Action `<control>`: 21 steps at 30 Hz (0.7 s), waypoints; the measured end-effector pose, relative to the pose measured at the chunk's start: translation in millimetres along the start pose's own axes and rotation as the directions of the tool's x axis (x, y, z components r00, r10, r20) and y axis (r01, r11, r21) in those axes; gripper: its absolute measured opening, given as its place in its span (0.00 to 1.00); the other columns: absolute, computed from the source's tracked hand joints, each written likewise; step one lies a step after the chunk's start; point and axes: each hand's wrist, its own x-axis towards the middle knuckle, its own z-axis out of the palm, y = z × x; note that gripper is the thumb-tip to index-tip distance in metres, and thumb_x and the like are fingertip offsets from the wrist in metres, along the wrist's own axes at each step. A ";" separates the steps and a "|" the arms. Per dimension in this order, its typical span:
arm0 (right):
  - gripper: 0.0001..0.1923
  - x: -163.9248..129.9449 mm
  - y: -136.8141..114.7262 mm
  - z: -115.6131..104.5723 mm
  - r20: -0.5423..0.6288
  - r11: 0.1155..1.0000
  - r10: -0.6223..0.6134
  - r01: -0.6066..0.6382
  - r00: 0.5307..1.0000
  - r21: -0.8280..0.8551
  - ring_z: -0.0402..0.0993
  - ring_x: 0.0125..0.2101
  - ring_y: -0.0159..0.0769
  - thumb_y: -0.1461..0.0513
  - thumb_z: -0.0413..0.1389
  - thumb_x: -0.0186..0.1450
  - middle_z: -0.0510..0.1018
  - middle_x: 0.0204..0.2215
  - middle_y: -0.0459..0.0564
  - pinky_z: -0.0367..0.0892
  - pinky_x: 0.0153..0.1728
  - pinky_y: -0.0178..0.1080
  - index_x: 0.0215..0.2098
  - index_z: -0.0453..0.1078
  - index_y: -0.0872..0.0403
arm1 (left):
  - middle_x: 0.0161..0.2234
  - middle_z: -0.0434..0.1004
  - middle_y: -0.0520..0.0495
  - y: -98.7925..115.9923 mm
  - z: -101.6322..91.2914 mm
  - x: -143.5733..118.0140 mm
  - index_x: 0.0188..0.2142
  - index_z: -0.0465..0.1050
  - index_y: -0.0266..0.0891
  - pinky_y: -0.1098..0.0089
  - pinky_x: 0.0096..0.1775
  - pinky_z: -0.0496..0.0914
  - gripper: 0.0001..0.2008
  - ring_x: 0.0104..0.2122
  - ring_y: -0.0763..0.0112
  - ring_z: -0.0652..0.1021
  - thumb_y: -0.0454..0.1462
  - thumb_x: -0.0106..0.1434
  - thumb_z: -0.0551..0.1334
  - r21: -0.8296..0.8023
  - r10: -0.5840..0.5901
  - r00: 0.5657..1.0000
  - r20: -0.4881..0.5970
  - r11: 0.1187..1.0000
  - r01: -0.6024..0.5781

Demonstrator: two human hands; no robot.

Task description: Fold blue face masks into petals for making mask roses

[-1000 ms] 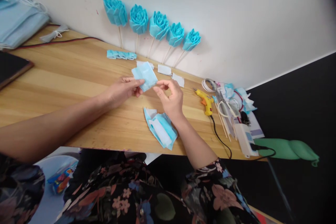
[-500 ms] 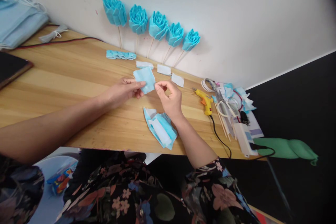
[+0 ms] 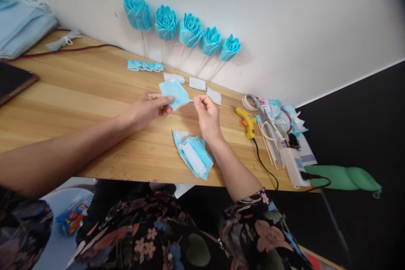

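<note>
Both hands meet around mid-frame, forearms coming in from the lower left and lower middle. Left hand (image 3: 147, 109) has thumb and fingers pinched shut, palm kinda sideways. Right hand (image 3: 207, 114) is curled up, fingertips pinched together at the top.

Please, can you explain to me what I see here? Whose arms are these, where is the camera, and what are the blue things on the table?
The camera sits on a person's head and looks down, so the two arms are that person's own. The left hand holds a small piece of blue fabric, and the right hand pinches its corner. Below, on the wooden table, lies a pile of blue and white pieces. Five blue fabric flowers on sticks lean against the wall. To the right lie a yellow glue gun and scissors.
</note>
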 end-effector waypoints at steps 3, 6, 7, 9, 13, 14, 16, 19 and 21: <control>0.19 4.2 4.2 -4.5 -0.033 1.000 0.016 -0.016 0.999 0.003 0.68 0.33 0.32 0.44 0.55 0.67 0.71 0.28 0.44 0.67 0.42 0.37 0.31 0.66 0.50 | 0.20 0.71 0.51 0.9 -3.1 2.6 0.20 0.71 0.36 0.73 0.27 0.64 0.14 0.21 0.77 0.69 0.38 0.59 0.68 -0.053 0.010 0.999 -0.031 0.999 -0.012; 0.20 11.5 11.0 -12.5 -0.097 0.999 0.038 -0.034 0.995 0.042 0.66 0.31 0.30 0.44 0.54 0.67 0.68 0.27 0.43 0.65 0.41 0.36 0.30 0.65 0.50 | 0.20 0.71 0.51 2.8 -8.5 6.3 0.21 0.70 0.37 0.73 0.26 0.64 0.13 0.21 0.77 0.70 0.36 0.60 0.68 -0.113 0.015 0.996 -0.093 0.993 -0.026; 0.20 13.6 12.8 -14.7 -0.109 0.997 0.046 -0.038 0.993 0.066 0.65 0.30 0.30 0.45 0.55 0.67 0.68 0.27 0.42 0.65 0.40 0.36 0.30 0.65 0.50 | 0.20 0.70 0.51 3.3 -9.7 7.1 0.21 0.69 0.36 0.74 0.26 0.64 0.13 0.21 0.77 0.70 0.36 0.60 0.67 -0.125 0.018 0.994 -0.105 0.992 -0.031; 0.18 15.9 14.6 -17.2 -0.111 0.992 0.064 -0.051 0.992 0.114 0.65 0.30 0.29 0.46 0.57 0.66 0.68 0.27 0.42 0.64 0.40 0.36 0.30 0.66 0.51 | 0.20 0.71 0.51 3.8 -10.4 7.7 0.22 0.70 0.36 0.74 0.26 0.65 0.12 0.21 0.77 0.70 0.34 0.60 0.67 -0.143 0.018 0.994 -0.108 0.989 -0.033; 0.17 14.0 11.7 -14.2 -0.078 0.984 0.083 -0.070 0.993 0.163 0.65 0.30 0.28 0.47 0.60 0.64 0.71 0.28 0.42 0.65 0.40 0.36 0.31 0.69 0.51 | 0.21 0.71 0.50 3.6 -7.4 6.3 0.23 0.72 0.34 0.75 0.25 0.64 0.10 0.21 0.77 0.71 0.33 0.60 0.67 -0.156 0.005 0.996 -0.093 0.988 -0.020; 0.17 13.0 10.5 -13.0 -0.074 0.983 0.087 -0.074 0.993 0.167 0.66 0.30 0.28 0.47 0.60 0.63 0.72 0.28 0.42 0.65 0.40 0.36 0.31 0.70 0.51 | 0.21 0.72 0.50 3.7 -6.7 5.9 0.23 0.72 0.34 0.75 0.25 0.64 0.10 0.21 0.77 0.71 0.33 0.60 0.67 -0.155 0.006 0.996 -0.089 0.988 -0.020; 0.17 11.4 8.3 -11.3 -0.067 0.981 0.099 -0.086 0.993 0.174 0.67 0.30 0.28 0.47 0.61 0.63 0.73 0.29 0.42 0.66 0.41 0.36 0.31 0.71 0.51 | 0.21 0.71 0.50 4.0 -6.1 5.6 0.22 0.72 0.35 0.75 0.25 0.64 0.11 0.21 0.77 0.71 0.34 0.60 0.67 -0.149 0.009 0.997 -0.082 0.989 -0.021; 0.16 10.7 6.8 -10.9 -0.057 0.977 0.119 -0.106 0.991 0.187 0.68 0.31 0.28 0.47 0.61 0.63 0.75 0.29 0.43 0.66 0.43 0.37 0.32 0.73 0.51 | 0.21 0.71 0.50 5.1 -5.9 5.1 0.21 0.72 0.35 0.74 0.26 0.64 0.12 0.21 0.77 0.71 0.34 0.61 0.67 -0.135 -0.006 0.997 -0.081 0.991 -0.005; 0.15 10.7 6.9 -11.2 -0.052 0.974 0.125 -0.113 0.991 0.194 0.70 0.32 0.29 0.47 0.62 0.62 0.76 0.30 0.43 0.67 0.44 0.37 0.33 0.74 0.50 | 0.20 0.71 0.51 5.8 -5.4 4.5 0.21 0.72 0.35 0.74 0.27 0.64 0.13 0.20 0.77 0.71 0.34 0.61 0.67 -0.130 -0.025 0.996 -0.083 0.991 0.014</control>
